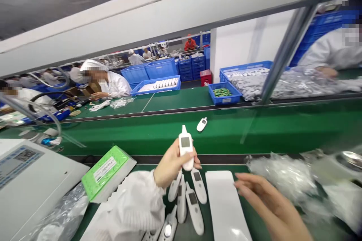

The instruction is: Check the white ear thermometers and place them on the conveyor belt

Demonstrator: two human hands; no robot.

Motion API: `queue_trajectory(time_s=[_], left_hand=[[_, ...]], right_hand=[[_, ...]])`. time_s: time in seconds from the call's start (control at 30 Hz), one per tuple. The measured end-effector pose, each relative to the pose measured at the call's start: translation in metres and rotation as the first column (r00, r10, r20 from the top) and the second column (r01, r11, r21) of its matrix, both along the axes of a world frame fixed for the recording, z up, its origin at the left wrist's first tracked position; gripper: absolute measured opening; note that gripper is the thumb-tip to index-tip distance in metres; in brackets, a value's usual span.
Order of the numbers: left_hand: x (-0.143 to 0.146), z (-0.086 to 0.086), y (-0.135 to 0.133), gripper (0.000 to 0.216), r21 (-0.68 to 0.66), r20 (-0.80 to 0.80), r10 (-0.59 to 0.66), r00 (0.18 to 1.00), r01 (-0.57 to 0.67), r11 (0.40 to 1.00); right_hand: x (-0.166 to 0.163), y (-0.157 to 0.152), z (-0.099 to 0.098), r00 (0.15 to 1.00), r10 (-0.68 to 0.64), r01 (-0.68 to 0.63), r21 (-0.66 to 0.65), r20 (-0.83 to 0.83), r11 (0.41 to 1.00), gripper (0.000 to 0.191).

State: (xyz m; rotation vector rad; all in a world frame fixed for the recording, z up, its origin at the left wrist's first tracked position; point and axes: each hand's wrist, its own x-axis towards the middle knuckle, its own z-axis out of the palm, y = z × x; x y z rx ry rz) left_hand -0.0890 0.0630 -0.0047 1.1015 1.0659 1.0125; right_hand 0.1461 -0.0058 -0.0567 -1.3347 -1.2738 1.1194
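Observation:
My left hand (172, 160) is closed round a white ear thermometer (186, 142), its thumb across the lower body. The narrow tip points up and the grey screen faces me. Below that hand, several similar thermometers (194, 207) lie together on the green work surface, partly hidden by my sleeve. My right hand (266, 203) holds nothing; its fingers are stretched out beside a long white panel (226, 203), close to its right edge. Whether the fingertips touch the panel I cannot tell. Another thermometer (201, 124) lies alone on the green conveyor belt (158, 135) ahead.
To the left are a green-topped box (109, 171) and a white machine (34, 180). Crumpled clear plastic bags (285, 177) lie at right. Beyond the belt stand blue trays (224, 93) of parts. A co-worker (106, 81) in white sits across; a metal post (287, 52) rises at right.

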Motion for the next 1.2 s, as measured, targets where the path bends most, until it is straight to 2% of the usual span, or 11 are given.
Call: queue_trajectory(time_s=[0.1, 0.27, 0.37, 0.5, 0.67, 0.73, 0.83, 0.93, 1.0, 1.07, 1.2], left_hand=[[0.041, 0.005, -0.045, 0.045, 0.032, 0.030, -0.139, 0.990, 0.138, 0.990], [0.066, 0.005, -0.083, 0.073, 0.014, 0.036, -0.134, 0.990, 0.133, 0.991], [0.068, -0.001, -0.092, 0.074, -0.017, -0.071, -0.127, 0.989, 0.126, 0.992], [0.071, -0.012, -0.095, 0.072, -0.053, -0.150, -0.083, 0.985, 0.075, 0.996], [0.077, -0.018, -0.085, 0.072, -0.017, 0.002, -0.001, 1.000, 0.001, 1.000], [0.076, -0.016, -0.081, 0.062, -0.053, 0.037, 0.031, 0.999, -0.029, 0.998], [0.070, -0.011, -0.082, 0.055, -0.074, 0.057, 0.046, 0.997, -0.041, 0.996], [0.065, -0.006, -0.088, 0.058, -0.065, 0.084, 0.021, 0.996, -0.015, 0.998], [0.064, -0.005, -0.092, 0.058, -0.060, 0.107, 0.008, 0.994, -0.001, 0.998], [0.064, -0.005, -0.094, 0.055, -0.059, 0.116, -0.011, 0.993, 0.018, 0.998], [0.057, -0.013, -0.097, 0.045, -0.115, 0.052, 0.031, 0.998, -0.025, 0.993]], right_hand=[[-0.016, 0.002, 0.027, 1.000, 0.019, -0.019, 0.104, -0.001, 0.994, 0.030], [-0.024, -0.003, 0.043, 0.983, 0.032, -0.012, 0.114, -0.181, 0.993, 0.016], [-0.021, -0.005, 0.041, 0.969, 0.058, -0.028, 0.128, -0.241, 0.991, 0.018], [-0.025, -0.015, 0.039, 0.999, -0.005, 0.016, 0.258, -0.043, 0.966, 0.017], [-0.036, -0.044, 0.043, 0.992, 0.093, -0.122, 0.462, 0.084, 0.878, 0.013], [-0.027, -0.048, 0.044, 0.989, 0.124, -0.150, 0.472, 0.085, 0.869, 0.012], [0.010, -0.030, 0.033, 0.984, -0.165, 0.130, 0.366, 0.065, 0.922, 0.009], [0.056, 0.004, 0.004, 0.842, -0.511, 0.422, 0.376, 0.174, 0.825, 0.026], [0.081, 0.026, -0.020, 0.699, -0.597, 0.392, 0.488, 0.394, 0.780, 0.025], [0.097, 0.041, -0.038, 0.573, -0.598, 0.298, 0.537, 0.560, 0.789, 0.031], [0.101, 0.039, -0.042, 0.501, -0.670, 0.327, 0.597, 0.548, 0.733, 0.044]])
